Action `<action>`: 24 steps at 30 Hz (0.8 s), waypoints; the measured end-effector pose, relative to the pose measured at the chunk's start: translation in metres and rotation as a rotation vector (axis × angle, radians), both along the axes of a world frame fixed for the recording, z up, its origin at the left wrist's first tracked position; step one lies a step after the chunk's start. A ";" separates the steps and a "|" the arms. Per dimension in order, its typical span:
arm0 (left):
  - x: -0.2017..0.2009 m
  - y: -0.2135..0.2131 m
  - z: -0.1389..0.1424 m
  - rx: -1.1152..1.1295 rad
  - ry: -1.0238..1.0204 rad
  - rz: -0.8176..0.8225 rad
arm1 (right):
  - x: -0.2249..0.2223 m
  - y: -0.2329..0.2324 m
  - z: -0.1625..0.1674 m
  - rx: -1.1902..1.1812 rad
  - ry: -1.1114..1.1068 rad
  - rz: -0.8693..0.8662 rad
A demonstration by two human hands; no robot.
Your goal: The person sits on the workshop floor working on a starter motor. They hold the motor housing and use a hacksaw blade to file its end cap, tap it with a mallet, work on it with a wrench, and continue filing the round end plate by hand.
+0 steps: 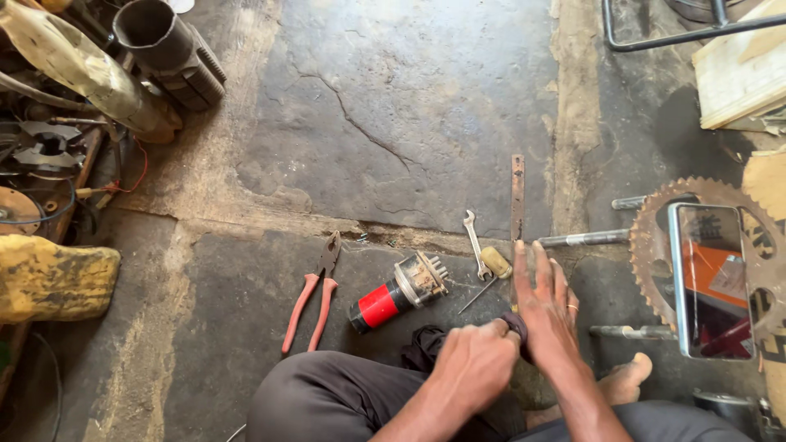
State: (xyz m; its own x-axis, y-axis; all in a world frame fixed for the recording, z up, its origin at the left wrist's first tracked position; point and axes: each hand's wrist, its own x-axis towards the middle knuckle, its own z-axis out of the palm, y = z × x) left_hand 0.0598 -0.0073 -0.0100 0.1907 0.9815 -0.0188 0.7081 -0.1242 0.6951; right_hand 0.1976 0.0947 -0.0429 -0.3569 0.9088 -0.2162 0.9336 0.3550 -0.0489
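Dark cloth (426,348), bunched over the seated person's knee at the lower centre, lies partly under the left hand (473,364), which is closed in a fist around a small dark piece; what that piece is cannot be told. Right hand (544,307) is flat with fingers spread wide, holding nothing, pressed against the dark piece from the far side. A ring sits on one finger of this hand.

Floor (409,106): bare concrete, stained dark with oil, cracked across the upper centre and divided into slabs by pale, worn seams. The person sits directly on it, with a bare foot (626,376) showing at the lower right.

Tools lie on the floor just beyond the hands: red-handled pliers (311,295) to the left, a red and black cylinder with a metal toothed end (397,293), a small wrench (475,244), a screwdriver with a yellow handle (491,270), and a long flat metal file (517,196) pointing away from the person.

Right margin: a rusty toothed sprocket (655,237), two metal rods (585,239) and a framed mirror (711,278).

Left margin: a heap of metal parts, including a dark pipe (155,33), loose wires and a yellow block (53,282).

Upper right: a wooden board (737,74) and a bent metal tube.
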 end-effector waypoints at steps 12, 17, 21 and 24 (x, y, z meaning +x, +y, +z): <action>-0.078 0.028 0.027 0.064 0.312 0.509 | -0.015 0.016 -0.001 -0.188 0.179 -0.458; -0.075 0.043 -0.007 -0.389 0.346 0.575 | -0.031 0.023 0.008 -0.208 0.191 -0.527; -0.083 0.043 -0.033 -0.201 0.271 0.647 | -0.030 0.024 0.008 -0.210 0.288 -0.560; -0.086 0.043 -0.036 -0.173 0.186 0.628 | -0.026 0.023 0.012 -0.322 0.450 -0.623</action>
